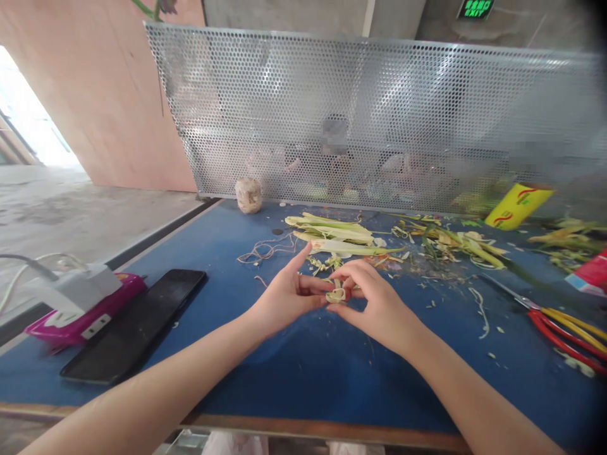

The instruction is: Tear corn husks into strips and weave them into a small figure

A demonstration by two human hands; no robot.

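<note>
My left hand (290, 292) and my right hand (370, 297) meet over the middle of the blue table (294, 373). Between their fingertips they pinch a small pale green woven leaf piece (336, 294). The left forefinger points up and away while the thumb and other fingers close on the piece. The right fingers curl over it from the right. Just beyond the hands lies a pile of pale green leaf strips (337, 235).
A black phone (135, 323) lies at the left beside a pink box (85, 316) carrying a white charger. Red-and-yellow-handled scissors (559, 325) lie at the right. Leaf scraps (455, 243), a yellow package (518, 205), a twine ball (248, 194) and a perforated metal screen (379, 120) stand behind.
</note>
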